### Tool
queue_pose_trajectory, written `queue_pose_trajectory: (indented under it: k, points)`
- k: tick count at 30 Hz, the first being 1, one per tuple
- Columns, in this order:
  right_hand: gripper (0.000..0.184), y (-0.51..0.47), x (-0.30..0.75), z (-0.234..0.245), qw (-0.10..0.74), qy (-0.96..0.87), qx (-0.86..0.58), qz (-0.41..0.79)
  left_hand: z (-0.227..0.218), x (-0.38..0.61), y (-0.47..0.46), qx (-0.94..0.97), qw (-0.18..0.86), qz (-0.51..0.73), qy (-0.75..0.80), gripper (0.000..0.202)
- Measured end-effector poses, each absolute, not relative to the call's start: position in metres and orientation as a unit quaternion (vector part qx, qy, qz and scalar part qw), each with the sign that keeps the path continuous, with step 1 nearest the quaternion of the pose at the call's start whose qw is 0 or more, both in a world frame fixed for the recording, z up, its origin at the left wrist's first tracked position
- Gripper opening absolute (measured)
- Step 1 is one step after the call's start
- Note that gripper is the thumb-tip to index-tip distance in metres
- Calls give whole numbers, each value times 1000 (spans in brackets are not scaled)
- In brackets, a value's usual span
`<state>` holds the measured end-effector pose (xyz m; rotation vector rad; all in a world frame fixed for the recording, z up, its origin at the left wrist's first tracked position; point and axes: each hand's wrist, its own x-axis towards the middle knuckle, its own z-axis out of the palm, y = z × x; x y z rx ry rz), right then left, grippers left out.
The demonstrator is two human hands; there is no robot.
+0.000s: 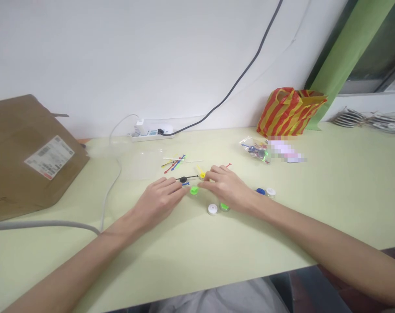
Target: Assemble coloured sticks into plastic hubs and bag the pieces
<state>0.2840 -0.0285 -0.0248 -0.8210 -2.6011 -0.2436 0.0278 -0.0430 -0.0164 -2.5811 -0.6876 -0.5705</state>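
Note:
My left hand (163, 198) is closed, its fingertips beside a black disc with an arrow (183, 179). A blue arrow tip (185, 184) shows at those fingers; whether it is gripped I cannot tell. Opposite, my right hand (226, 186) has its fingers bent together, and what they hold is hidden. Between the hands sits a bright green round piece (194, 190), close to the left fingertips. A yellow piece (202, 175) lies just behind the right fingers, and a red arrow (229, 165) pokes out beyond that hand. Nearer me are a white cap (212, 209) and a green cap (224, 206), partly under my right wrist.
Loose coloured arrows (176, 162) lie behind my hands. Blue (260, 191) and white (270, 192) caps are beyond my right forearm, with a bag of parts (255, 150) farther back. A carton (28, 156), power strip (151, 130) and striped bag (287, 113) edge the table.

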Motion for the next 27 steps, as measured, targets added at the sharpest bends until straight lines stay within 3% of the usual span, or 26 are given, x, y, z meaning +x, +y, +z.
queue_pose_trajectory:
  k: [9,17,23,27]
  points:
    - [25,-24,288,-22,219,-924,-300,-87,-17,28,-40,-926,193,-185,-266,23]
    - [18,-39,289,4,142,-959,-199,142,-16,27,-42,-925,168,-218,-262,21]
    - [13,-44,288,11,96,-930,-283,214,-12,31,-50,-919,156,-257,-255,19]
    - [7,-46,281,6,110,-931,-263,227,-12,38,-58,-924,149,-259,-238,16]
